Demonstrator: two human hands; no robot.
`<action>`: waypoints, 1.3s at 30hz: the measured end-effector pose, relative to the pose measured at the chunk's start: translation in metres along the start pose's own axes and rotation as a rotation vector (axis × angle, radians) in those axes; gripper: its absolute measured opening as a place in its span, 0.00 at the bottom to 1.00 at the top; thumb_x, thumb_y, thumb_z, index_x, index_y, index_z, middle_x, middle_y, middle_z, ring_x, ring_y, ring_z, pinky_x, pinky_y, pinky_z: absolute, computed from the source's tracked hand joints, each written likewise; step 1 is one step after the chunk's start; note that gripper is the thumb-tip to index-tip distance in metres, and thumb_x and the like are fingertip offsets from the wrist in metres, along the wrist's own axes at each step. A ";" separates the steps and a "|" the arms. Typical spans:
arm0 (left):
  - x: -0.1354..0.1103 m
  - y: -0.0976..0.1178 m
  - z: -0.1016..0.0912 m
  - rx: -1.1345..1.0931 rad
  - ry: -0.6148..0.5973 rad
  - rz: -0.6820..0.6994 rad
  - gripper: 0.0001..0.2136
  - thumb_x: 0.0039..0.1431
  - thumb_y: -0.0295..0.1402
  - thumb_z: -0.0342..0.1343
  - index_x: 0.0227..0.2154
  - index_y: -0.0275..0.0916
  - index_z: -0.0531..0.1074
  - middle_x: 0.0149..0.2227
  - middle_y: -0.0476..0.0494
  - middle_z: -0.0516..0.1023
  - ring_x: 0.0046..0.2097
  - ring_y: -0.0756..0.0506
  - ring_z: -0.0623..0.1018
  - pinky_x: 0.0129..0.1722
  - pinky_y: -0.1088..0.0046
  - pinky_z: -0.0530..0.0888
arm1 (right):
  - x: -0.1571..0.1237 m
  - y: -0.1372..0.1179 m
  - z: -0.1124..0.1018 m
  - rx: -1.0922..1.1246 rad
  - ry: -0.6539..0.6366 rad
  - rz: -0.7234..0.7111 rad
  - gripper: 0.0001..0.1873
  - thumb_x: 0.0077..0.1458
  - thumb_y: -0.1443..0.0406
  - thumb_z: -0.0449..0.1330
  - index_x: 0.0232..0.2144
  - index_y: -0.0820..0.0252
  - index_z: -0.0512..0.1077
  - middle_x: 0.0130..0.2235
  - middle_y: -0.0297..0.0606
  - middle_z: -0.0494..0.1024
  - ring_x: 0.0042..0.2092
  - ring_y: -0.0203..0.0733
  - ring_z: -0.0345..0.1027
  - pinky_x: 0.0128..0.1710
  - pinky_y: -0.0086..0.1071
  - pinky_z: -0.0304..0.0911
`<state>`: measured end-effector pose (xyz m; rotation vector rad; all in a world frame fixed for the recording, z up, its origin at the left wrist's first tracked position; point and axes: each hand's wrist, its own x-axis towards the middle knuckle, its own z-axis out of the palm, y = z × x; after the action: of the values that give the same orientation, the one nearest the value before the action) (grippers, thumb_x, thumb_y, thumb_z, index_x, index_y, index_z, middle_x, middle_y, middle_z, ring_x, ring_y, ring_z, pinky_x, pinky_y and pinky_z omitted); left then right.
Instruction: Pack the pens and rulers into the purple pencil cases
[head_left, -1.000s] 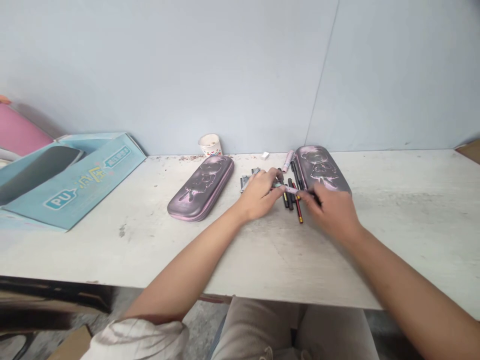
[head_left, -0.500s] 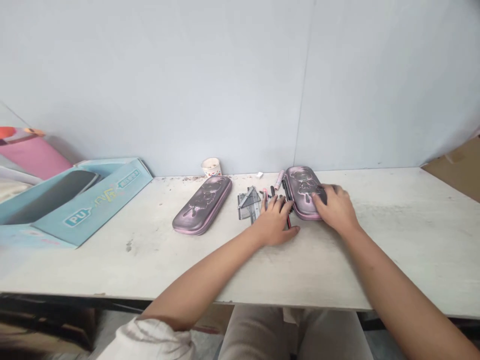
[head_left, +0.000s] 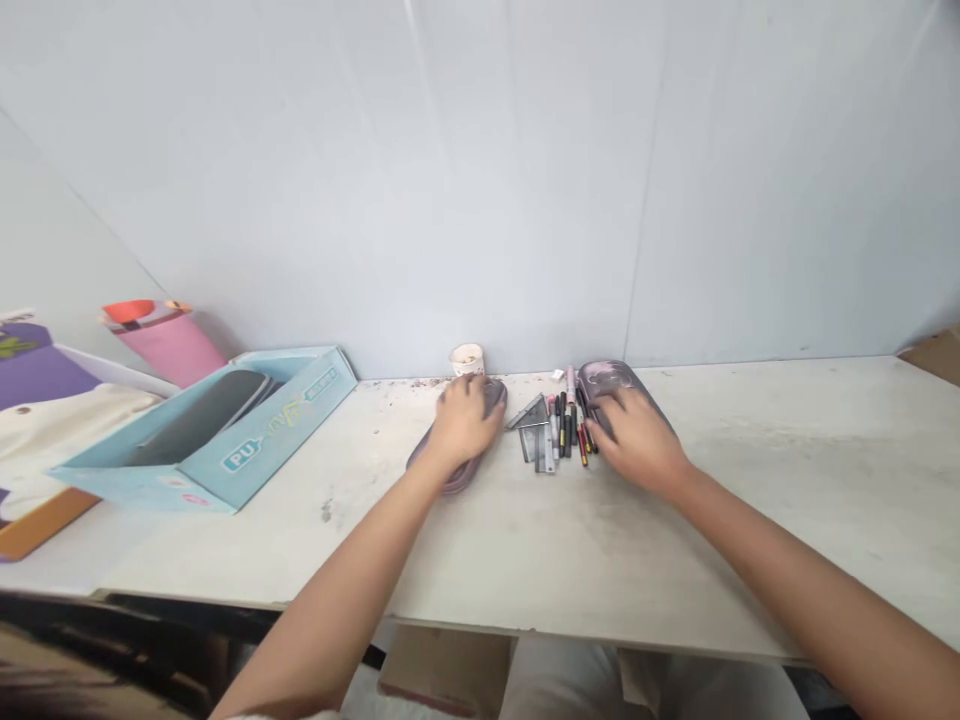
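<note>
My left hand (head_left: 466, 425) lies across the left dark purple, glossy pencil case (head_left: 457, 482), fingers bent slightly over its top. The right pencil case (head_left: 607, 374) has a raised pattern on its lid. My right hand (head_left: 637, 438) rests on that case with its fingers apart, the thumb towards the pens. Between the cases lie several black pens (head_left: 564, 425), red-and-black pencils (head_left: 583, 444), a pink tube-shaped item (head_left: 571, 384), clear rulers (head_left: 545, 455) and a set square (head_left: 531, 414). The hands hide much of both lids.
A white paper cup (head_left: 466, 360) and a small white eraser-like block (head_left: 557, 375) stand near the wall. On the left, an open light-blue box (head_left: 285, 425) holds a dark case (head_left: 202, 415). A pink roll (head_left: 169, 345) is behind it. Cardboard (head_left: 934, 355) is at far right.
My left hand has moved from the pens and rulers to the left pencil case. My right hand has shifted further over the right case. The view has turned left.
</note>
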<state>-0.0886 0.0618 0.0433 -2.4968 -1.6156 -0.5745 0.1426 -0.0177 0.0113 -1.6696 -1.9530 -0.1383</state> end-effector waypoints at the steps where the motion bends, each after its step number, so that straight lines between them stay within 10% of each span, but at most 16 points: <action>1: 0.001 -0.016 -0.004 0.012 0.005 -0.104 0.24 0.57 0.43 0.44 0.52 0.33 0.60 0.53 0.28 0.64 0.56 0.34 0.64 0.52 0.56 0.62 | 0.005 -0.017 0.004 0.027 -0.042 -0.055 0.18 0.58 0.60 0.46 0.45 0.64 0.68 0.46 0.49 0.69 0.49 0.50 0.60 0.49 0.41 0.56; 7: -0.003 -0.070 -0.004 -0.256 -0.324 -0.534 0.34 0.48 0.58 0.46 0.45 0.30 0.65 0.44 0.25 0.74 0.45 0.33 0.75 0.41 0.64 0.69 | 0.016 -0.107 0.043 0.125 -0.298 -0.272 0.18 0.58 0.59 0.48 0.46 0.64 0.65 0.44 0.47 0.71 0.49 0.49 0.61 0.48 0.42 0.56; 13: -0.018 -0.078 -0.010 -0.866 -0.552 -0.600 0.32 0.40 0.61 0.53 0.32 0.32 0.72 0.34 0.33 0.79 0.35 0.39 0.78 0.33 0.68 0.72 | 0.003 -0.114 0.045 0.234 -0.374 -0.361 0.17 0.57 0.59 0.49 0.45 0.63 0.65 0.42 0.47 0.72 0.45 0.48 0.64 0.43 0.40 0.60; 20: -0.021 -0.048 -0.051 -0.952 -0.750 -0.086 0.24 0.49 0.50 0.55 0.43 0.37 0.70 0.44 0.42 0.77 0.43 0.42 0.75 0.39 0.71 0.71 | 0.033 -0.065 -0.040 0.320 0.013 -0.202 0.17 0.60 0.62 0.43 0.40 0.62 0.68 0.43 0.44 0.73 0.46 0.43 0.64 0.47 0.39 0.59; 25: -0.013 -0.002 -0.079 -0.569 -0.867 0.309 0.18 0.46 0.48 0.57 0.32 0.38 0.74 0.31 0.49 0.77 0.34 0.46 0.74 0.31 0.76 0.67 | 0.036 -0.045 -0.080 0.468 -0.496 -0.411 0.16 0.58 0.66 0.47 0.46 0.56 0.68 0.47 0.36 0.72 0.49 0.38 0.64 0.48 0.33 0.59; 28: -0.011 0.026 -0.085 -0.475 -0.886 0.387 0.16 0.44 0.48 0.58 0.27 0.40 0.74 0.24 0.52 0.74 0.28 0.48 0.72 0.26 0.77 0.63 | 0.023 -0.038 -0.089 0.393 -0.734 -0.398 0.13 0.55 0.65 0.50 0.43 0.54 0.69 0.42 0.34 0.75 0.42 0.39 0.68 0.40 0.32 0.62; 32: -0.010 0.054 -0.085 -0.346 -0.856 0.469 0.14 0.46 0.47 0.57 0.28 0.41 0.74 0.23 0.51 0.72 0.26 0.49 0.69 0.24 0.77 0.60 | 0.005 -0.026 -0.094 0.137 -0.723 -0.270 0.08 0.54 0.62 0.53 0.34 0.57 0.70 0.34 0.37 0.75 0.33 0.40 0.66 0.30 0.31 0.59; 39: 0.012 0.094 -0.089 -0.146 -0.360 0.417 0.20 0.48 0.52 0.53 0.36 0.42 0.72 0.29 0.47 0.75 0.29 0.46 0.71 0.28 0.74 0.61 | 0.013 0.034 -0.142 -0.125 -0.197 -0.291 0.07 0.52 0.66 0.54 0.26 0.60 0.71 0.33 0.42 0.70 0.38 0.45 0.62 0.38 0.38 0.58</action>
<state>-0.0218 0.0059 0.1400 -3.0639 -1.1051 -0.2046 0.2224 -0.0594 0.1266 -1.5129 -2.3749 -0.2162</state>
